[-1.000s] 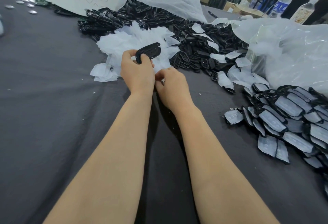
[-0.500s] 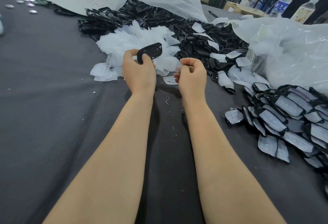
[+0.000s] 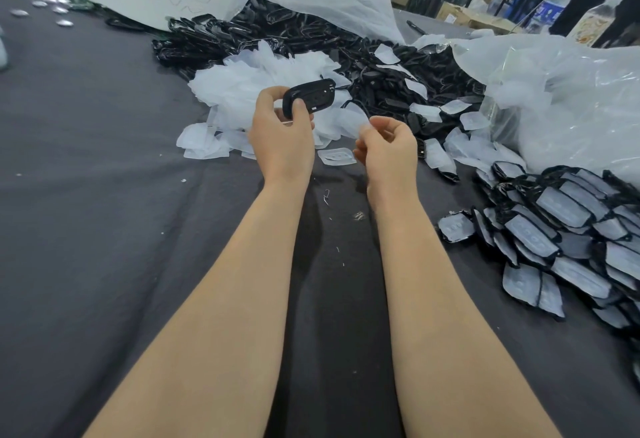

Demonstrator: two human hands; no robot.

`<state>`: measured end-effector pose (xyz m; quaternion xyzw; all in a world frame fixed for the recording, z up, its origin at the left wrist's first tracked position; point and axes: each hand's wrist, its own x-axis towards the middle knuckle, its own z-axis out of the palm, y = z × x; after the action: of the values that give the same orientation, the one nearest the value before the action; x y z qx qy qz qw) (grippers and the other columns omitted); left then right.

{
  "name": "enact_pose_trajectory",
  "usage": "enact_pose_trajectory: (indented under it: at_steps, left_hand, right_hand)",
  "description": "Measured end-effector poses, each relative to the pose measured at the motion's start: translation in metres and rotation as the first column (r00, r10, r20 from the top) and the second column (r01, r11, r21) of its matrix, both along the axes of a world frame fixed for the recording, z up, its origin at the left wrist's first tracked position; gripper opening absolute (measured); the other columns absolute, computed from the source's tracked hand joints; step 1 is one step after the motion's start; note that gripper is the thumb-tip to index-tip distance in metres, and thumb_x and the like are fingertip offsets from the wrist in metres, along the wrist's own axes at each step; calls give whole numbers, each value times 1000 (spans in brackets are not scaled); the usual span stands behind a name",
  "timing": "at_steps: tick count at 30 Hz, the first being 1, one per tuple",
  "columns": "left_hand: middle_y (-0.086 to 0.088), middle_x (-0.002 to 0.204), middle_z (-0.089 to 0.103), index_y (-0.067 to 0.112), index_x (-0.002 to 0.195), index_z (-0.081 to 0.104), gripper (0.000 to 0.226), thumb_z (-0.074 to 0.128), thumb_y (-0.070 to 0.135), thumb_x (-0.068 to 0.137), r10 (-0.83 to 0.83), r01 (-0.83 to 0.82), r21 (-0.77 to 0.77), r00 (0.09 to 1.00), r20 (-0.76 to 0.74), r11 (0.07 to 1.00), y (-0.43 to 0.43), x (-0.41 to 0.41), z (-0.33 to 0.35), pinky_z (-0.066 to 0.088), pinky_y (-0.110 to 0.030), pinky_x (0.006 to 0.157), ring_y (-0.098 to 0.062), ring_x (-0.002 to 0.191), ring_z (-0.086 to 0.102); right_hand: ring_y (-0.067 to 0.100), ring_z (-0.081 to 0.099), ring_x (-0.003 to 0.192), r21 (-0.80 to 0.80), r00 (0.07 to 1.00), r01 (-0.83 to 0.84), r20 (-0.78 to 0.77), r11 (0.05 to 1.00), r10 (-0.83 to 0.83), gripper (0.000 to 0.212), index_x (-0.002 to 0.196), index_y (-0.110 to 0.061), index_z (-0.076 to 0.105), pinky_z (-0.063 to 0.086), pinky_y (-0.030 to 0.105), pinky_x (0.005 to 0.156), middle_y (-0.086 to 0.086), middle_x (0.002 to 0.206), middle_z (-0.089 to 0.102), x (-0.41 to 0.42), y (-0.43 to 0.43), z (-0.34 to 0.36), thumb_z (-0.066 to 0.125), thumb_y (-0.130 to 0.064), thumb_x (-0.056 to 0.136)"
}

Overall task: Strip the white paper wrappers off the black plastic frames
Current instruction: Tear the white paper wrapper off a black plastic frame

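Left hand (image 3: 280, 139): fingers curled round a bare black frame (image 3: 309, 99), held up clear of the cloth (image 3: 104, 195), I judge for checking.
Right hand (image 3: 388, 150): thumb and forefinger pinch what looks like a wrapper scrap (image 3: 358, 123); blurred.
Around: wrapper heap (image 3: 256, 84) beyond; wrapped frames (image 3: 571, 229) piled right.
Obstruction: none I see.

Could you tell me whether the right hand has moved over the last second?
Yes: the right hand has shifted rightward across the grey cloth, nearer the pile of still-wrapped frames.
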<state>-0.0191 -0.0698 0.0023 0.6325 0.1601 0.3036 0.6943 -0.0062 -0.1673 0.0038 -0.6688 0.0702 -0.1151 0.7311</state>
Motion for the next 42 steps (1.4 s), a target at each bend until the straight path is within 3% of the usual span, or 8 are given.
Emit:
enact_pose_trajectory:
  at_steps: [3,8,15,19,24,32,38,42]
  left_hand:
    - [5,78,59,27,93,48,16,50,12,96,3,-2,-31,999,42,1000,1,0,4,46,-10,66,0,69,64]
    - [5,84,58,15,105,47,9,44,9,98,77,-77,-14,995,62,997,4,3,4,43,-9,69,-6,76,59]
    - [11,80,53,5,114,47,17,40,7,99,108,-113,56,991,78,992,3,4,4,41,-7,65,0,70,53]
    - [12,77,51,13,104,42,9,38,5,99,117,-124,98,990,73,987,3,4,3,40,-6,65,-1,70,53]
    - [13,77,51,3,113,46,16,38,5,99,120,-129,122,990,75,984,1,2,3,39,-4,64,4,66,52]
    - [2,91,56,3,114,44,16,37,5,99,113,-133,197,988,110,971,-4,0,5,39,-7,68,-13,82,55]
    - [17,80,49,16,103,40,10,39,6,99,182,-189,137,981,60,972,12,-1,3,39,-8,67,-12,78,56]
    - [5,85,60,10,113,51,16,44,13,98,131,-114,287,991,-39,951,8,-4,-1,38,-20,68,-16,77,55]
  right_hand:
    - [5,52,57,40,991,-134,-6,990,134,16,102,-9,54,47,14,54,1,78,57,-3,3,2,53,2,91]
    - [7,55,52,285,919,-365,-41,887,391,15,90,-8,59,50,16,53,4,69,57,-9,12,7,52,5,92]
    - [6,57,49,371,886,-420,-27,828,462,17,81,-9,57,51,17,52,-3,59,61,-11,13,8,53,3,92]
    - [4,56,46,360,876,-445,-16,820,482,19,79,-9,58,50,16,49,-5,54,61,-11,14,8,53,3,92]
    - [3,55,48,332,897,-412,-13,848,441,17,79,-8,59,49,15,50,-5,55,60,-10,12,7,55,3,92]
    - [0,54,46,292,936,-332,-13,897,351,16,81,-9,59,48,14,49,-8,53,58,-11,16,5,55,1,93]
    - [6,53,54,385,994,60,-106,921,-21,17,84,-11,52,48,15,49,3,72,52,0,-13,3,49,-1,96]
    - [3,55,53,260,999,46,-28,964,-40,16,83,-15,54,48,15,51,0,75,56,0,-10,-3,53,-5,96]
